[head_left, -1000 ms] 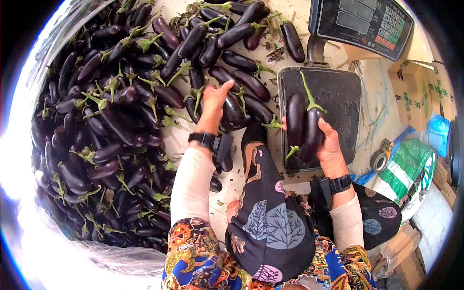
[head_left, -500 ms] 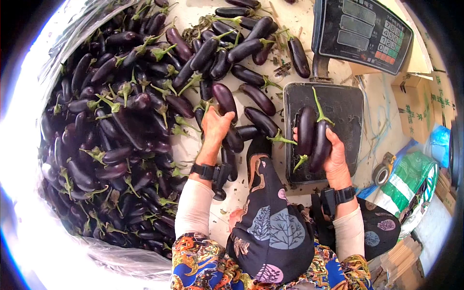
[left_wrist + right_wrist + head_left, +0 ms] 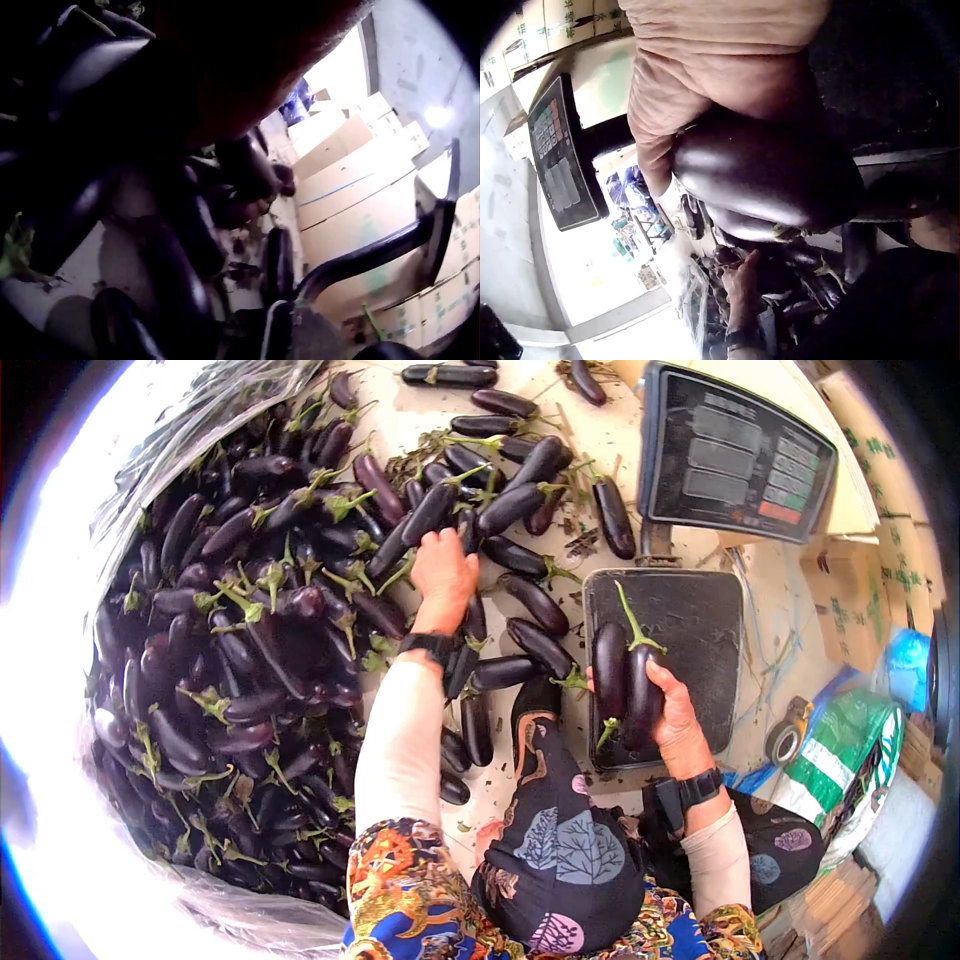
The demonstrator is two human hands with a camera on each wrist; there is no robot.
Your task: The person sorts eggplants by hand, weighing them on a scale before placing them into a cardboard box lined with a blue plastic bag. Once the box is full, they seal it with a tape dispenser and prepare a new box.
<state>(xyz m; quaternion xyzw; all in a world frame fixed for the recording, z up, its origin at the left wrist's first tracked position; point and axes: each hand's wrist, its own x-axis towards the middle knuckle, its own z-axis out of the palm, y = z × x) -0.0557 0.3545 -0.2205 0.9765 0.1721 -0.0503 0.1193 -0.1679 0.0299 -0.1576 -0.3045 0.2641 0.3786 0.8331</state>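
Note:
In the head view, my right hand (image 3: 678, 720) holds two glossy dark purple eggplants side by side, a nearer one (image 3: 643, 695) with a long green stem and another one (image 3: 609, 670). They are over the black scale platform (image 3: 700, 630). The right wrist view shows the palm and thumb wrapped round a fat eggplant (image 3: 757, 169). My left hand (image 3: 445, 575) reaches down among loose eggplants, its fingertips beside an upright eggplant (image 3: 468, 530); I cannot tell whether it grips one. The left wrist view is mostly dark around that hand.
A big heap of eggplants (image 3: 240, 710) fills the left, edged by clear plastic sheeting (image 3: 190, 450). The scale's display (image 3: 740, 450) stands at upper right. Cardboard boxes (image 3: 845, 600), a tape roll (image 3: 785, 740) and a green-white bag (image 3: 850, 740) are on the right.
The left hand has left the reddish-purple eggplant it held half a second ago and reached farther forward. The right hand keeps its two eggplants over the scale. The head view has tilted up.

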